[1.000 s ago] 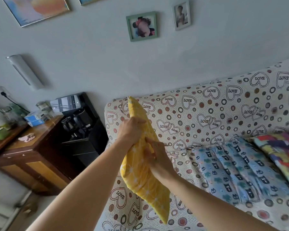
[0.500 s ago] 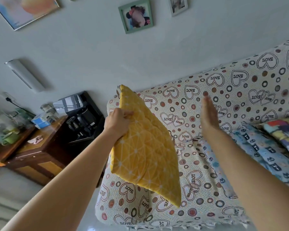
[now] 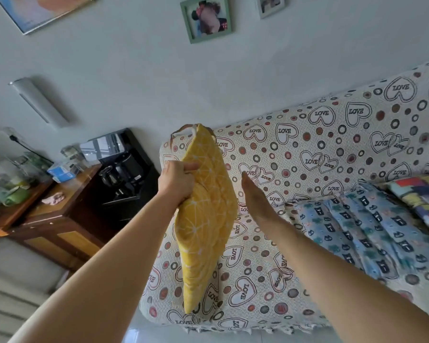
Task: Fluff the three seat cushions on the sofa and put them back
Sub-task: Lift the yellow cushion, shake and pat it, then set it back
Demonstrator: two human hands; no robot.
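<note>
Your yellow cushion (image 3: 206, 219), crossed with thin white lines, hangs upright and edge-on over the left end of the sofa (image 3: 307, 149), one corner up, one down, with a brown loop at the top corner. Your left grip (image 3: 177, 183) clutches its upper edge. The blue cushion (image 3: 362, 233), printed with small dark figures, lies flat on the seat further right. The multicoloured cushion (image 3: 421, 199) lies just beside it, partly out of view. The sofa wears a white cover of LOVE hearts and rings.
</note>
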